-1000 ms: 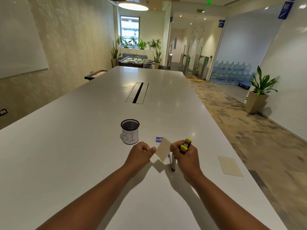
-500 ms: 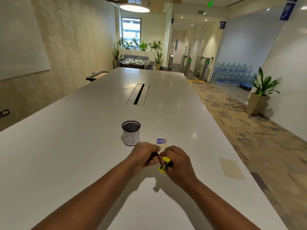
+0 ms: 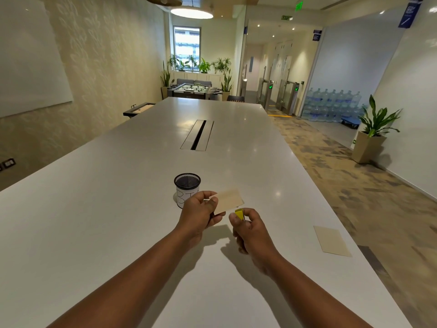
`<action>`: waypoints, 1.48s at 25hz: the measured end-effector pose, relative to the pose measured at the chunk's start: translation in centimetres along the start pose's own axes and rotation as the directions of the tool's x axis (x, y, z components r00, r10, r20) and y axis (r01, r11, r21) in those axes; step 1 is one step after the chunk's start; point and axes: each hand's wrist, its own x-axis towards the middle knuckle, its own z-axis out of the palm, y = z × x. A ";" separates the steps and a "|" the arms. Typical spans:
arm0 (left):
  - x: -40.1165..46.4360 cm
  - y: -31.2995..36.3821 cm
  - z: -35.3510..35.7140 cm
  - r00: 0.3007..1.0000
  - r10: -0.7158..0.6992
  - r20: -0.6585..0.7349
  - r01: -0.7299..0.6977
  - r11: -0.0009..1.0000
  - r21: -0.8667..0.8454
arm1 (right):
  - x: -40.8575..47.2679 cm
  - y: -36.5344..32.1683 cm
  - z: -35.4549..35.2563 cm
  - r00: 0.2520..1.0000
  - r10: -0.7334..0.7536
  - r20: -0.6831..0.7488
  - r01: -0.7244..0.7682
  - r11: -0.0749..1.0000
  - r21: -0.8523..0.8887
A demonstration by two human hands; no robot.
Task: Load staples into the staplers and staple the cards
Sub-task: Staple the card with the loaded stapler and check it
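My left hand (image 3: 199, 210) pinches a beige card (image 3: 228, 200) by its left end and holds it flat above the white table (image 3: 118, 209). Just right of it, my right hand (image 3: 250, 229) grips a small yellow stapler (image 3: 239, 214), of which only the yellow top shows between thumb and fingers. The stapler sits just below the card's near right corner, apart from it. A second beige card (image 3: 331, 241) lies flat near the table's right edge.
A black mesh cup (image 3: 187, 189) with a white label marked "BIN" stands just behind my left hand. A cable slot (image 3: 198, 135) runs along the table's middle further back. The table's right edge drops to carpeted floor.
My hands were pressed together over the card and stapler half a second ago. They have drawn apart, and the card is lifted up and laid out flat in my left hand.
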 end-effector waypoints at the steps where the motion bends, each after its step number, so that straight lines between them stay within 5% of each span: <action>1: -0.1 0.0 0.0 1.000 0.014 0.004 -0.014 1.000 0.002 | 0.0 -0.1 0.1 1.000 0.021 -0.003 -0.021 0.999 0.026; 11: -0.7 -0.4 0.0 0.997 0.054 0.060 -0.060 0.992 0.111 | 0.3 -0.6 1.1 0.993 0.098 -0.064 -0.083 0.975 0.208; 37: -1.2 -0.8 0.0 0.994 0.052 0.100 -0.070 0.980 0.186 | 0.9 -0.6 1.4 0.976 0.158 -0.150 -0.106 0.945 0.308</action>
